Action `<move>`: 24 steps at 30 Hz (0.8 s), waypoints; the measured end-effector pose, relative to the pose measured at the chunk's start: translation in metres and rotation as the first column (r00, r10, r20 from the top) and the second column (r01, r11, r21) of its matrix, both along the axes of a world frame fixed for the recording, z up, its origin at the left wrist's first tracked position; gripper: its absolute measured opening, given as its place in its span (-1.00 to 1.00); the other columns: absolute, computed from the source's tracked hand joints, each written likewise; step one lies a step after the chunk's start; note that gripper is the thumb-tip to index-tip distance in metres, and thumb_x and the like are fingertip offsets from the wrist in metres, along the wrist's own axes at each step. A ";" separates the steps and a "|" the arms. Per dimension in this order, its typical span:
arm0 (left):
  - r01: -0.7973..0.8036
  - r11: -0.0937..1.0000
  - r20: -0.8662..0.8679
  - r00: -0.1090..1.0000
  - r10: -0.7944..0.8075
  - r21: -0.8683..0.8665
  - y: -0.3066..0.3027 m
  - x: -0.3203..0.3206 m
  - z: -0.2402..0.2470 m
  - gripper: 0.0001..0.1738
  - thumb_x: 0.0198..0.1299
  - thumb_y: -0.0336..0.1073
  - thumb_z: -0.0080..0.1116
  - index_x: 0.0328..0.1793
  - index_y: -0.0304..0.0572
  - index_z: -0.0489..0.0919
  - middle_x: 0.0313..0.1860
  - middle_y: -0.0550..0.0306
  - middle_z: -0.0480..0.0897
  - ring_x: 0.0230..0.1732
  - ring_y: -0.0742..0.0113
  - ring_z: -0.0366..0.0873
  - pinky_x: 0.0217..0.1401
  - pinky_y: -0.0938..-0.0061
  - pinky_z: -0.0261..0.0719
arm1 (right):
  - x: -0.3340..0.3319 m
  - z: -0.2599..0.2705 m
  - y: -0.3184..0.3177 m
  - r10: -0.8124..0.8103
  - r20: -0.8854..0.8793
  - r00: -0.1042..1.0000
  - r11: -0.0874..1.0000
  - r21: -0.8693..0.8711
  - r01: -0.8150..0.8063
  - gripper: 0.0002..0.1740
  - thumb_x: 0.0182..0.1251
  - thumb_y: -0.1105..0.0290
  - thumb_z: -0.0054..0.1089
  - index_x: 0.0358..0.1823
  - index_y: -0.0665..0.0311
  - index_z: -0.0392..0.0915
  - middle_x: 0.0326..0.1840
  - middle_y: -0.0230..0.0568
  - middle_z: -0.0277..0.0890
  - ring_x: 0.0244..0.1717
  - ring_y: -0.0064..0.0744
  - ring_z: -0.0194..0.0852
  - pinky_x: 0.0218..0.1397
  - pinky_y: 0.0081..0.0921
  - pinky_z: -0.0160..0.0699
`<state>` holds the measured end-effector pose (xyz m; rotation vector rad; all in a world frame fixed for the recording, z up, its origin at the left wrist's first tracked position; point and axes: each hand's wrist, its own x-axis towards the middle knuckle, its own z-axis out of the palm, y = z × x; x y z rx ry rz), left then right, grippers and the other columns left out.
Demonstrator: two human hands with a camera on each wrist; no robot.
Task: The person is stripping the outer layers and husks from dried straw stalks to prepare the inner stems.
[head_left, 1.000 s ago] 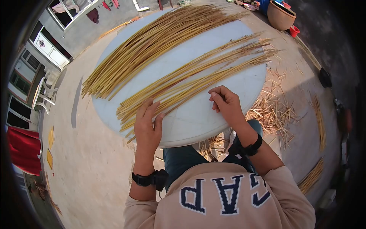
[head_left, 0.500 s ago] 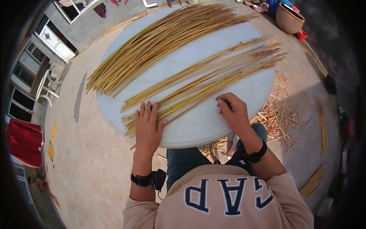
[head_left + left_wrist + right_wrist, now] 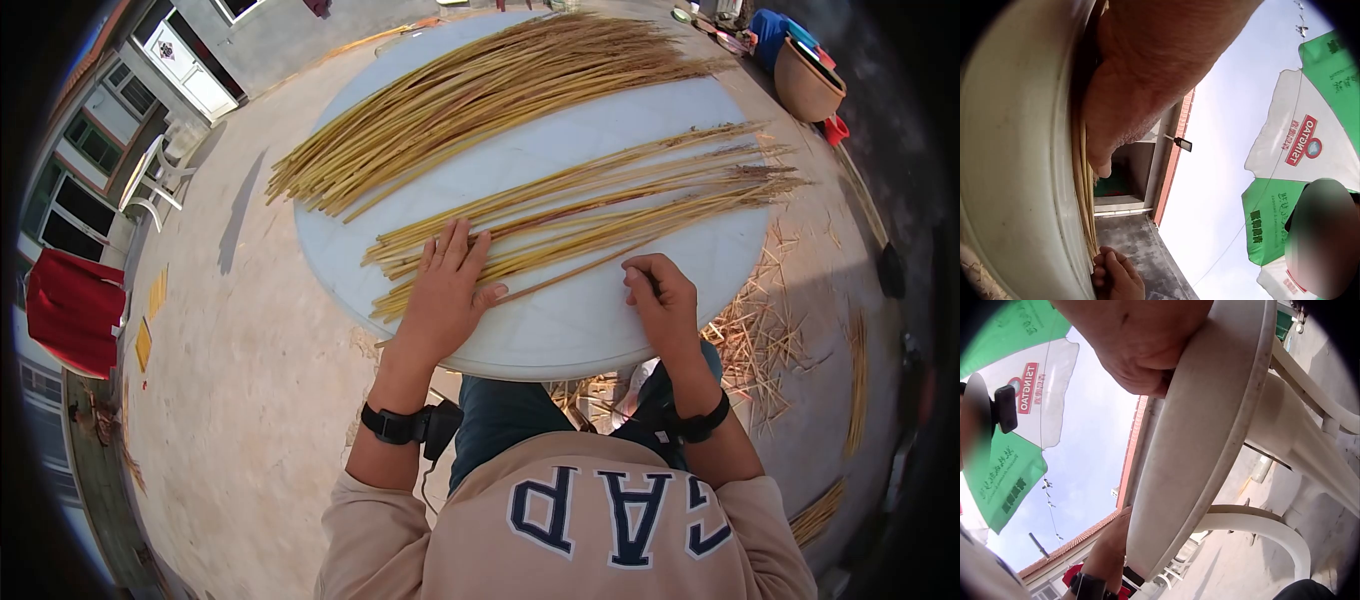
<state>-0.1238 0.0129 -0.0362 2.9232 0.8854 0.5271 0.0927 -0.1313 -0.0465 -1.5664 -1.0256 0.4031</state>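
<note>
In the head view, a loose row of long yellow stalks with feathery brown tips (image 3: 590, 225) lies across the near half of a white round table (image 3: 560, 345). My left hand (image 3: 445, 295) rests flat on their cut ends, fingers straight and slightly spread, thumb toward the nearest stalk. My right hand (image 3: 663, 305) is at the table's near right part, just below the stalks, its fingers loosely curled and nothing visible in them. The left wrist view shows the thin edge of the stalks (image 3: 1085, 181) along the tabletop, with the right hand (image 3: 1119, 275) beyond.
A thicker heap of similar stalks (image 3: 440, 115) covers the table's far side. Cut straw litter (image 3: 765, 345) lies on the ground at the right, with small bundles (image 3: 857, 385) farther out. A clay pot (image 3: 808, 85) stands at the back right, a white chair (image 3: 155, 180) at the left.
My left hand has flattened and shifted over the stalk ends, which now lie in a more spread row. The right hand remains curled beside the stalks. The head view has swung slightly left.
</note>
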 end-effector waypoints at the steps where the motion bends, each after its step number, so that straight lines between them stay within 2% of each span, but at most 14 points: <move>1: 0.001 1.000 0.001 1.000 -0.001 -0.003 0.002 -0.001 0.003 -0.33 0.20 -0.01 0.00 0.36 -0.19 0.21 0.39 -0.17 0.13 0.41 -0.07 0.03 0.41 0.15 -0.02 | 0.000 0.000 0.000 0.003 -0.009 1.000 1.000 0.001 -0.003 -0.92 0.22 0.54 0.07 -0.27 0.37 0.49 -0.50 -0.32 0.44 -0.57 -0.64 0.39 -0.48 -0.67 0.38; 3: -0.034 0.991 0.277 0.958 0.070 -0.130 0.009 -0.006 0.014 -0.50 0.23 -0.16 0.00 0.28 -0.14 0.33 0.35 -0.16 0.20 0.38 -0.07 0.10 0.36 0.24 0.12 | 0.002 -0.001 -0.001 -0.003 -0.017 1.000 1.000 -0.002 0.003 -0.92 0.22 0.54 0.07 -0.27 0.37 0.49 -0.49 -0.32 0.45 -0.57 -0.64 0.39 -0.48 -0.67 0.38; 5: -0.154 0.974 0.393 0.896 0.208 -0.165 0.019 -0.019 0.020 -0.67 0.17 -0.36 0.06 0.08 -0.15 0.49 0.25 -0.14 0.34 0.33 -0.05 0.20 0.27 0.30 0.27 | 0.002 -0.001 -0.001 0.023 -0.018 1.000 0.999 0.035 -0.022 -0.92 0.21 0.55 0.07 -0.27 0.38 0.49 -0.47 -0.31 0.45 -0.56 -0.64 0.40 -0.47 -0.67 0.38; 6: -0.147 0.975 0.392 0.897 0.203 -0.168 0.024 -0.025 0.020 -0.67 0.17 -0.36 0.06 0.08 -0.15 0.49 0.25 -0.14 0.34 0.33 -0.05 0.20 0.27 0.30 0.27 | 0.002 -0.002 -0.002 0.015 -0.018 1.000 0.999 0.031 -0.014 -0.92 0.21 0.55 0.07 -0.27 0.38 0.49 -0.47 -0.31 0.45 -0.56 -0.64 0.40 -0.47 -0.67 0.38; 8: -0.259 0.964 0.322 0.908 0.266 -0.067 0.030 -0.033 0.020 -0.87 0.00 -0.46 0.18 -0.27 -0.24 0.55 0.02 -0.08 0.50 0.21 -0.11 0.32 0.18 0.23 0.37 | 0.002 -0.002 -0.001 0.019 -0.002 1.000 0.999 0.028 -0.019 -0.92 0.21 0.55 0.07 -0.28 0.38 0.49 -0.46 -0.30 0.45 -0.56 -0.63 0.40 -0.47 -0.67 0.38; 9: -0.255 0.964 0.323 0.909 0.263 -0.067 0.032 -0.035 0.020 -0.87 0.00 -0.46 0.18 -0.27 -0.24 0.55 0.02 -0.08 0.50 0.21 -0.11 0.32 0.18 0.23 0.37 | 0.002 -0.002 -0.001 0.016 -0.001 1.000 0.999 0.028 -0.016 -0.92 0.21 0.55 0.07 -0.28 0.38 0.49 -0.46 -0.30 0.45 -0.56 -0.63 0.40 -0.47 -0.67 0.38; 11: -0.227 0.971 0.137 0.962 0.236 -0.078 0.034 -0.038 0.021 -0.84 -0.04 -0.49 0.19 -0.28 -0.26 0.52 0.04 -0.06 0.49 0.23 -0.03 0.33 0.17 0.29 0.37 | 0.001 -0.001 -0.001 0.013 -0.003 1.000 0.999 0.029 -0.013 -0.92 0.20 0.56 0.08 -0.28 0.39 0.49 -0.46 -0.29 0.45 -0.56 -0.62 0.41 -0.47 -0.67 0.38; 15: -0.213 0.973 0.084 0.972 0.220 -0.085 0.043 -0.040 0.017 -0.85 -0.05 -0.49 0.19 -0.31 -0.27 0.51 0.01 -0.06 0.51 0.21 -0.04 0.35 0.15 0.29 0.38 | 0.001 -0.001 -0.002 0.006 0.022 1.000 1.000 0.027 -0.006 -0.93 0.20 0.56 0.08 -0.29 0.39 0.49 -0.46 -0.28 0.45 -0.57 -0.61 0.41 -0.48 -0.66 0.38; 17: -0.231 0.958 0.243 0.932 0.267 -0.167 0.043 -0.041 0.017 -0.88 -0.01 -0.47 0.18 -0.30 -0.27 0.53 0.02 -0.05 0.51 0.18 -0.02 0.38 0.13 0.32 0.39 | 0.001 -0.001 -0.002 0.002 0.050 0.999 0.999 0.043 -0.004 -0.93 0.20 0.56 0.08 -0.29 0.39 0.49 -0.47 -0.28 0.45 -0.57 -0.61 0.41 -0.49 -0.66 0.38; 18: -0.231 0.959 0.238 0.934 0.266 -0.165 0.044 -0.042 0.018 -0.88 -0.01 -0.47 0.18 -0.30 -0.27 0.53 0.02 -0.05 0.51 0.18 -0.02 0.38 0.13 0.32 0.39 | 0.002 0.000 -0.002 0.001 0.044 0.999 0.999 0.043 -0.002 -0.93 0.20 0.56 0.08 -0.29 0.39 0.49 -0.47 -0.28 0.45 -0.57 -0.61 0.41 -0.49 -0.66 0.38; 20: -0.213 0.956 0.378 0.883 0.278 -0.203 0.048 -0.048 0.021 -0.92 0.00 -0.47 0.16 -0.33 -0.28 0.55 -0.05 -0.07 0.53 0.16 -0.02 0.38 0.07 0.24 0.42 | 0.002 0.000 -0.002 0.000 0.038 0.999 1.000 0.031 -0.001 -0.93 0.20 0.56 0.08 -0.29 0.39 0.49 -0.48 -0.28 0.44 -0.57 -0.60 0.41 -0.49 -0.66 0.38; 21: -0.218 0.955 0.376 0.883 0.282 -0.203 0.050 -0.052 0.023 -0.92 0.00 -0.47 0.16 -0.33 -0.28 0.55 -0.05 -0.07 0.53 0.16 -0.02 0.38 0.07 0.24 0.42 | 0.001 0.000 -0.002 0.005 0.036 0.999 0.999 0.031 -0.006 -0.93 0.20 0.56 0.08 -0.29 0.39 0.49 -0.48 -0.28 0.44 -0.57 -0.60 0.41 -0.49 -0.66 0.38; 23: -0.159 0.919 0.412 0.857 0.310 -0.362 0.053 -0.061 0.026 -0.93 0.03 -0.48 0.13 -0.33 -0.26 0.56 0.00 -0.08 0.52 0.14 0.00 0.40 0.06 0.25 0.43 | 0.001 0.000 -0.002 0.000 0.041 0.999 0.999 0.037 -0.001 -0.93 0.20 0.56 0.08 -0.29 0.38 0.49 -0.49 -0.29 0.44 -0.57 -0.60 0.41 -0.48 -0.66 0.38; 24: -0.164 0.918 0.410 0.856 0.314 -0.361 0.054 -0.063 0.027 -0.93 0.03 -0.48 0.13 -0.33 -0.26 0.56 0.00 -0.08 0.52 0.14 0.00 0.40 0.06 0.25 0.43 | 0.001 -0.001 -0.002 0.005 0.039 0.999 0.999 0.038 -0.006 -0.93 0.20 0.56 0.08 -0.29 0.38 0.49 -0.49 -0.29 0.44 -0.57 -0.60 0.41 -0.48 -0.66 0.38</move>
